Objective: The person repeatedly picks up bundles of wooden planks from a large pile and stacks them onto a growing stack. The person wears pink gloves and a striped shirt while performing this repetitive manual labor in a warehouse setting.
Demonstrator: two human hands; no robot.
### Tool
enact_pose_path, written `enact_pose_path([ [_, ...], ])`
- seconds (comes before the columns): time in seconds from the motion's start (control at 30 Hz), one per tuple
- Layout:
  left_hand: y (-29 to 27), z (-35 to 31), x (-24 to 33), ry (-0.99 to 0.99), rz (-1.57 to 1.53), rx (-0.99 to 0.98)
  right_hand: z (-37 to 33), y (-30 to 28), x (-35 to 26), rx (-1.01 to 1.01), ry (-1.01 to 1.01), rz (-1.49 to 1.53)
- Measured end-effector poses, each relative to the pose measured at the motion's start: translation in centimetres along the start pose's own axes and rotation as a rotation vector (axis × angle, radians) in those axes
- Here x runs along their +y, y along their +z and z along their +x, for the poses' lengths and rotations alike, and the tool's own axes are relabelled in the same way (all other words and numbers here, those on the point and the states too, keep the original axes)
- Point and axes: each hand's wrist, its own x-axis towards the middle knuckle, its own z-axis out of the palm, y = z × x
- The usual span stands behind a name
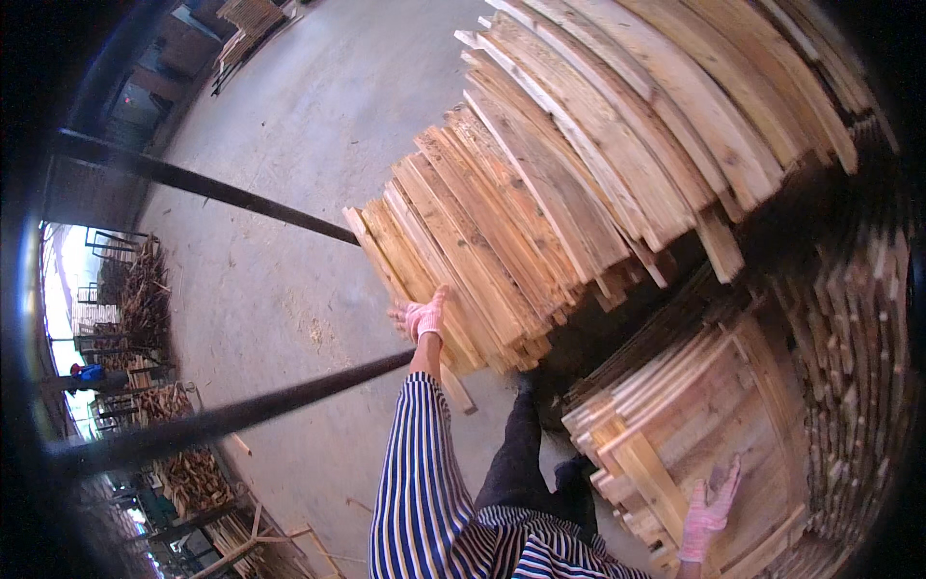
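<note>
My left hand (422,318), in a pink glove, has its fingers spread at the near left edge of a stack of wooden planks (502,256). The fingers reach over the outermost plank (374,253); whether they press on it is hard to see. At the lower right, my right hand (709,516), also gloved in pink, is open with thumb and fingers apart. It is over or against a second stack of planks (719,425), beside a pale board (641,473) lying along it. Neither hand grips anything.
Longer planks (617,116) rise in a stepped pile at the upper right. Two dark metal bars (241,410) slant in from the left. Rough stacked wood (849,386) stands at far right. Scrap wood (188,478) lies in racks at left, beyond the concrete floor (280,261).
</note>
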Motion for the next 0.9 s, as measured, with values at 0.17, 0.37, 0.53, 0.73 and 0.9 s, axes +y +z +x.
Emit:
enact_pose_path([
  [0.17,1.1,3.5,-1.4,0.089,-0.232,0.022,3.1,4.1,-5.4,-0.151,0.008,0.078],
  [0.37,1.3,4.8,-2.5,0.129,-0.271,0.056,4.1,6.4,-9.3,-0.215,-0.082,0.093],
  [0.53,2.6,7.0,-5.9,0.050,-0.553,0.075,4.1,7.3,-11.9,-0.257,0.019,0.198],
  [0.73,3.6,6.8,-3.8,-0.008,-0.827,-0.254,4.2,10.3,-12.5,-0.319,-0.012,0.410],
  [0.9,1.7,12.1,-8.0,-0.025,-0.454,-0.091,5.3,10.1,-14.1,-0.390,-0.141,0.413],
])
